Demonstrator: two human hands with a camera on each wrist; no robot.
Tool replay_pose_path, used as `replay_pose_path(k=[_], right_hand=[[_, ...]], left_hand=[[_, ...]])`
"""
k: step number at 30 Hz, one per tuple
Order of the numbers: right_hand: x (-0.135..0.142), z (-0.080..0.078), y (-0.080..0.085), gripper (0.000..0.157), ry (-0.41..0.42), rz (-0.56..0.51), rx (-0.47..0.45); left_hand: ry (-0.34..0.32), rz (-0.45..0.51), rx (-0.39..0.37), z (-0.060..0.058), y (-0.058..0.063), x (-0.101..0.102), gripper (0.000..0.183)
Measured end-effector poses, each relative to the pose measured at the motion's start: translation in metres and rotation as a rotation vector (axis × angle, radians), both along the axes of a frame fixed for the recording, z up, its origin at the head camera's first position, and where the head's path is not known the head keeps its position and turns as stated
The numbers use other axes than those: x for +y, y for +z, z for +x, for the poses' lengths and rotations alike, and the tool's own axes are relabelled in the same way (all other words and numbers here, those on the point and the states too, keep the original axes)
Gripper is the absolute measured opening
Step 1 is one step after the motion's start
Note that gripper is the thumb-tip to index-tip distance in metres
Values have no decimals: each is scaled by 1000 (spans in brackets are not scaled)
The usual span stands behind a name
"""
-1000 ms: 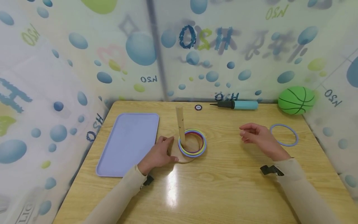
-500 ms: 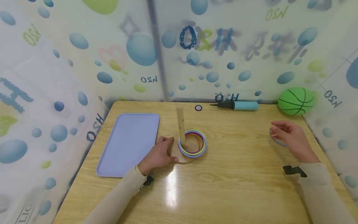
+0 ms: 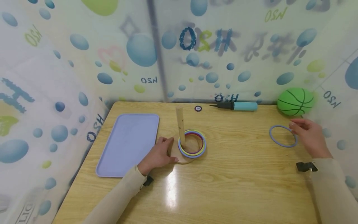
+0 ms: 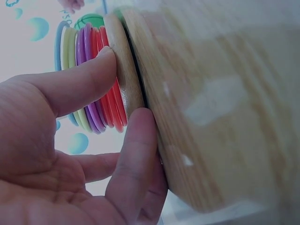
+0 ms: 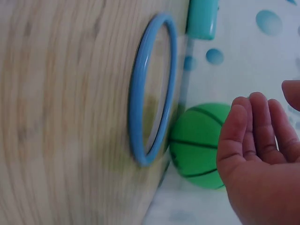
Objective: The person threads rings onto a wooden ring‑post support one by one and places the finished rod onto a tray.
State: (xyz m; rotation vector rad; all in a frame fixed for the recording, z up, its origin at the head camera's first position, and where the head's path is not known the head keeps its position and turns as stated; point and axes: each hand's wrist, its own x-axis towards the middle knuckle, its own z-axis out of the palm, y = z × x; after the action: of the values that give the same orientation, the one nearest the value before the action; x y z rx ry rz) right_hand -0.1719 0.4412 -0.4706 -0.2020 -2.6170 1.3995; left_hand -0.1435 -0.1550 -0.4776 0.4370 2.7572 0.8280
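Note:
My left hand [image 3: 158,157] grips the rim of a ring-toss stand's round wooden base [image 3: 175,152], thumb and fingertips at its edge in the left wrist view. An upright wooden peg [image 3: 180,126] rises from the base. Round it lies a stack of plastic rings [image 4: 89,110], red, purple, yellow and blue. Far to the right my right hand [image 3: 311,138] hovers with nothing in it, its fingers loosely bent. A single blue ring [image 5: 137,93] lies flat on the table near it; the thumb and fingertips overlap the ring's right edge in the head view but stand apart from it in the right wrist view.
A lavender tray [image 3: 131,143] lies left of the stand. Along the back edge sit a small round dark-rimmed disc [image 3: 198,108], a teal and black hand pump [image 3: 244,106] and a green ball [image 3: 296,102] with basketball lines. Patterned curtains [image 3: 179,71] hang behind the table [image 3: 223,186].
My right hand has moved right, passing over the blue ring to its far side. The ring stays where it was. My left hand has not moved from the base.

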Motion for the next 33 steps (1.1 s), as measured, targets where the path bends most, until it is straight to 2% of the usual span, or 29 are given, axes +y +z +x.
replay_pose_path(k=[6, 8, 13, 18, 20, 25, 28, 33], right_hand=[[23, -5, -8, 53, -12, 119, -82], [27, -5, -10, 60, 1, 167, -116], [32, -5, -14, 60, 68, 256, -177], [34, -8, -15, 69, 154, 335, -279], [34, -8, -16, 69, 190, 328, -296], [32, -11, -20, 58, 267, 355, -262], [28, -14, -20, 51, 317, 413, -234], [23, -17, -17, 46, 333, 460, -236]], left_hand=[[9, 0, -10, 1, 1, 0, 97], [8, 0, -13, 1, 0, 0, 97], [2, -1, -13, 1, 0, 0, 97], [7, -5, -17, 1, 0, 0, 97], [7, -6, -12, 1, 0, 0, 98], [5, 0, -13, 2, 2, 1, 98], [8, -1, -12, 2, 1, 1, 98], [3, -2, -6, 1, -2, 0, 98]])
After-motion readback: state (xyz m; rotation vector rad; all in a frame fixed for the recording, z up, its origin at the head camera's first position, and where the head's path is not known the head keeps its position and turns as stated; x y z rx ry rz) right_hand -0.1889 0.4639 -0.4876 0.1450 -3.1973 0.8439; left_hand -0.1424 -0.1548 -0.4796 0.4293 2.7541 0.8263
